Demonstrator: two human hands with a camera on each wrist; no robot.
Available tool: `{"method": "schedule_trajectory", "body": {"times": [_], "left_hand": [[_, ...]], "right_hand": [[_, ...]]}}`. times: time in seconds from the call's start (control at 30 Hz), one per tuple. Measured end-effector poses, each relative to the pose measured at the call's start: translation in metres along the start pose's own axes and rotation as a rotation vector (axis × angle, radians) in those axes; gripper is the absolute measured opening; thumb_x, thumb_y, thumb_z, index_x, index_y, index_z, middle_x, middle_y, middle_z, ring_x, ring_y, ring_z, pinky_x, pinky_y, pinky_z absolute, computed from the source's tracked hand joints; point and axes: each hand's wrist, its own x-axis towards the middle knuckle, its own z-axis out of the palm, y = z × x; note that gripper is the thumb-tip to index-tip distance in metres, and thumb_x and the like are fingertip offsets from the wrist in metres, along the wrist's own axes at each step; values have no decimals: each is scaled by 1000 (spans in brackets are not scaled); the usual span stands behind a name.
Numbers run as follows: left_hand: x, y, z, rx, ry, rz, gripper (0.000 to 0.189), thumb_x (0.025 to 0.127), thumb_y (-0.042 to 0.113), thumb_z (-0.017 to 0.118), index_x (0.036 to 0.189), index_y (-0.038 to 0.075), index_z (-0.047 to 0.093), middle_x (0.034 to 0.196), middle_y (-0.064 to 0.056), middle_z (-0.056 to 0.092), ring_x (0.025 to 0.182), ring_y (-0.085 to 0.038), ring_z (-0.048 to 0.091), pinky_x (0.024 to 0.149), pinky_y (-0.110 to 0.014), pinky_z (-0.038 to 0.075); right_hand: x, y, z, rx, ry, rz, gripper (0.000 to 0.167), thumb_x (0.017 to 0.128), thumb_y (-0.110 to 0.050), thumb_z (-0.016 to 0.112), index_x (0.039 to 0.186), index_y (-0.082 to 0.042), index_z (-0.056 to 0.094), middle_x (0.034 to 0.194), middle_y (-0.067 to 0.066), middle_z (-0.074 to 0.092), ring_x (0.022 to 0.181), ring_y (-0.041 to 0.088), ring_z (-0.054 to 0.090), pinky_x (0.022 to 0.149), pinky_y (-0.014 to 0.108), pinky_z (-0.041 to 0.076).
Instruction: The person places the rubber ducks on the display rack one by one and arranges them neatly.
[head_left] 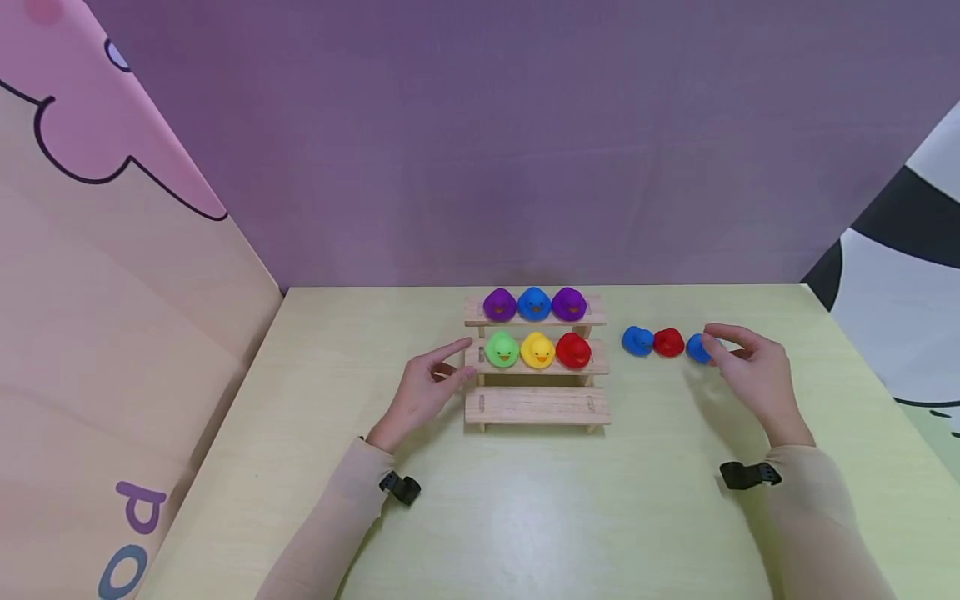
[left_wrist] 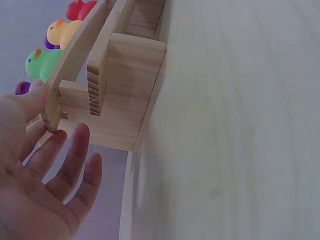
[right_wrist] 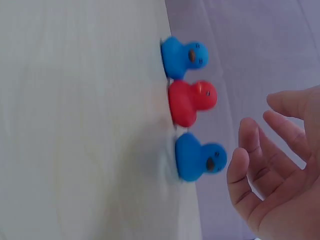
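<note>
A three-step wooden display stand (head_left: 536,406) stands near the table's back edge. Its top step bears a purple duck (head_left: 499,305), a blue duck (head_left: 534,304) and another purple duck (head_left: 569,304). On the middle step sit a green duck (head_left: 502,350), a yellow duck (head_left: 537,350) and a red duck (head_left: 573,351). My left hand (head_left: 426,387) holds the middle step's left end between thumb and fingers. To the stand's right, a blue duck (right_wrist: 182,57), a red duck (right_wrist: 190,102) and another blue duck (right_wrist: 197,157) form a row. Beside the last one, my right hand (right_wrist: 280,175) hovers with loosely bent, empty fingers.
The pale wooden table (head_left: 510,517) meets a purple backdrop (head_left: 525,150) behind the stand. Printed panels stand at the left (head_left: 112,317) and right (head_left: 900,275). The stand's lowest step is bare.
</note>
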Motion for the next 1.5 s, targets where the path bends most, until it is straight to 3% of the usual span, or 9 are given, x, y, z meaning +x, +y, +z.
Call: {"method": "schedule_trajectory", "body": {"times": [0.17,0.27,0.4,0.5,0.57,0.87,1.27,1.5], "left_hand": [[-1,-1,0,3,5,-2,50,101,28,77,149,24,65,133,-15,73,95,-25,73,75,-30,59],[-1,-1,1,5,8,0,49,101,28,77,149,24,65,130,-15,74,94,-23,73,75,-30,59],[-1,-1,2,9,6,0,50,101,29,76,149,25,65,129,-16,74,95,-24,73,74,-30,59],[-1,-1,2,14,3,-5,50,101,30,76,150,26,64,132,-16,73,96,-23,72,74,-30,58],[-1,-1,2,20,3,-9,50,101,30,76,150,26,64,133,-15,72,96,-22,71,73,-29,58],[0,-3,2,17,1,-13,51,101,30,76,150,27,64,132,-14,73,96,-20,71,74,-29,59],[0,-2,1,7,5,-13,51,101,29,77,150,26,64,128,-15,74,96,-24,72,76,-31,58],[0,-2,0,14,6,-9,51,101,29,77,150,26,64,129,-15,73,95,-23,71,75,-31,57]], "right_hand": [[2,9,-6,6,-18,63,61,107,-47,61,149,-3,60,82,-37,62,75,-7,67,67,19,48],[3,12,-7,-3,-34,78,63,107,-49,60,151,-3,57,89,-32,62,76,-8,67,68,18,49],[5,17,-6,-35,-50,74,64,108,-48,59,153,-3,55,118,-1,71,76,-10,67,69,15,50],[7,21,-5,-55,-68,74,64,109,-47,57,154,-2,53,144,26,60,75,-12,65,69,14,49],[8,22,-6,-68,-92,83,66,109,-48,55,156,-2,51,152,31,53,76,-12,63,70,15,49],[12,23,-6,-92,-149,130,68,111,-48,50,161,-3,44,158,32,48,81,-6,64,87,39,48],[14,27,-4,-108,-128,102,65,110,-45,56,158,-2,49,153,33,53,75,-15,61,75,19,47],[13,23,-4,-117,-137,102,68,109,-48,56,157,-1,49,154,32,52,76,-14,60,79,24,47]]}}
